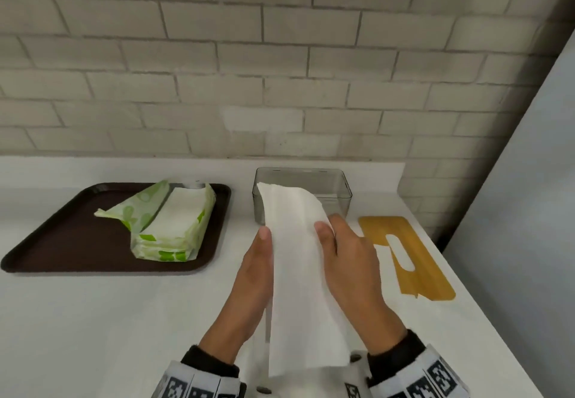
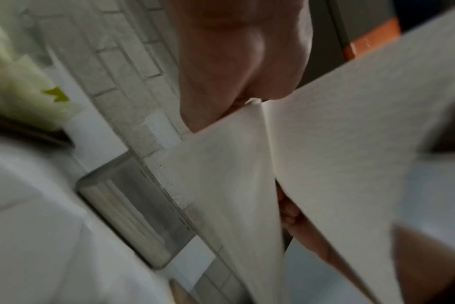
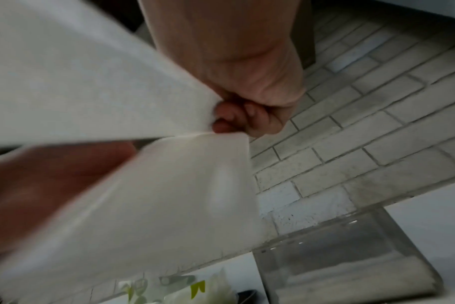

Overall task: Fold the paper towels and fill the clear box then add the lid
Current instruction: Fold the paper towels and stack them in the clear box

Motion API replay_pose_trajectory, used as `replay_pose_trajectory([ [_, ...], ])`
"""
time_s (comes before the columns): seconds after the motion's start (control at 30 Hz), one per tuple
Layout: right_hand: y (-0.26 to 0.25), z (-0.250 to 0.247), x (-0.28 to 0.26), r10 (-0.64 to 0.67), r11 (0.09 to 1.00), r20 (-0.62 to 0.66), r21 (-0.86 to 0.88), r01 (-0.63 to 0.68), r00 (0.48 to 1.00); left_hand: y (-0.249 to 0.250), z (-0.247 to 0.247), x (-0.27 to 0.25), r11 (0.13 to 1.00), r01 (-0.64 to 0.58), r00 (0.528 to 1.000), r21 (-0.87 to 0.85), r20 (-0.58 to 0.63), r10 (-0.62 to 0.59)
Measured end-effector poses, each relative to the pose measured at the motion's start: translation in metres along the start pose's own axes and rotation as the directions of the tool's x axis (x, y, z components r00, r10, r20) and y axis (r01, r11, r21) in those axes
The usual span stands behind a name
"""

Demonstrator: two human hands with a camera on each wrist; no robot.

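Note:
A long white paper towel [image 1: 298,273] hangs in the air between both hands over the white counter. My left hand [image 1: 258,270] pinches its left edge, thumb on top. My right hand [image 1: 345,257] pinches the right edge, thumb on top, fingers curled under the sheet [image 3: 143,185]. The towel's far end droops over the front of the clear box [image 1: 329,186], which stands near the wall and has towels at its bottom. The yellow slotted lid [image 1: 413,260] lies flat to the right of my right hand. In the left wrist view the towel [image 2: 338,164] bends in a fold.
A dark brown tray [image 1: 62,242] at left carries an opened green-and-white pack of paper towels [image 1: 168,226]. A tiled wall [image 1: 280,71] runs behind the counter. A grey panel [image 1: 529,179] borders the counter's right edge.

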State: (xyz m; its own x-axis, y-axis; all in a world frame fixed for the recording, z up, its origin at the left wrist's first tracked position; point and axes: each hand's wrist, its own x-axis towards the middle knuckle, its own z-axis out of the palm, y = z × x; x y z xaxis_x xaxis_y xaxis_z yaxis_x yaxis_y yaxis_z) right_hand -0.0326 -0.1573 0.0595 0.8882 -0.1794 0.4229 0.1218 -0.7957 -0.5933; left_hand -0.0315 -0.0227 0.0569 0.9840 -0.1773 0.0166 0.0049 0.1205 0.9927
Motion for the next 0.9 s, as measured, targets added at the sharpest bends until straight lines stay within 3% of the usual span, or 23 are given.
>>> replay_pose_trajectory([
  [0.1,0.001,0.003,-0.003,0.027,0.996,-0.021,0.082,-0.026,0.999,0.002,0.0,-0.004,0.996,-0.051,0.998,0.075,0.029,0.049],
  [0.17,0.0,0.002,-0.001,0.141,0.935,0.014,0.328,-0.138,0.99,0.0,-0.005,-0.002,0.996,-0.039,0.999,0.082,-0.013,0.04],
  [0.23,-0.004,-0.003,0.002,0.234,0.724,0.264,0.595,-0.349,0.936,0.0,-0.012,-0.001,0.996,-0.049,0.998,0.075,-0.042,0.053],
  [0.3,-0.005,-0.007,0.002,0.18,0.524,0.473,0.696,-0.491,0.863,-0.003,-0.016,-0.001,0.988,-0.103,0.99,0.116,-0.081,0.113],
  [0.37,-0.007,-0.006,0.001,0.136,0.557,0.443,0.705,-0.438,0.886,-0.004,-0.017,0.0,0.969,-0.164,0.972,0.186,-0.136,0.191],
  [0.47,-0.01,0.003,-0.001,0.112,0.731,0.217,0.643,-0.228,0.97,-0.005,-0.013,-0.001,0.949,-0.248,0.938,0.194,-0.198,0.285],
  [0.57,-0.013,0.013,-0.007,0.088,0.768,0.102,0.627,-0.133,0.991,-0.008,-0.01,-0.001,0.956,-0.251,0.932,0.154,-0.23,0.281],
  [0.73,-0.008,0.03,-0.014,0.168,0.748,0.216,0.607,-0.267,0.962,-0.03,-0.01,0.007,0.978,-0.165,0.945,0.124,-0.266,0.193],
  [0.9,0.005,0.033,-0.014,0.207,0.737,0.317,0.572,-0.361,0.925,-0.036,-0.01,0.009,0.978,-0.187,0.949,0.097,-0.239,0.205],
])
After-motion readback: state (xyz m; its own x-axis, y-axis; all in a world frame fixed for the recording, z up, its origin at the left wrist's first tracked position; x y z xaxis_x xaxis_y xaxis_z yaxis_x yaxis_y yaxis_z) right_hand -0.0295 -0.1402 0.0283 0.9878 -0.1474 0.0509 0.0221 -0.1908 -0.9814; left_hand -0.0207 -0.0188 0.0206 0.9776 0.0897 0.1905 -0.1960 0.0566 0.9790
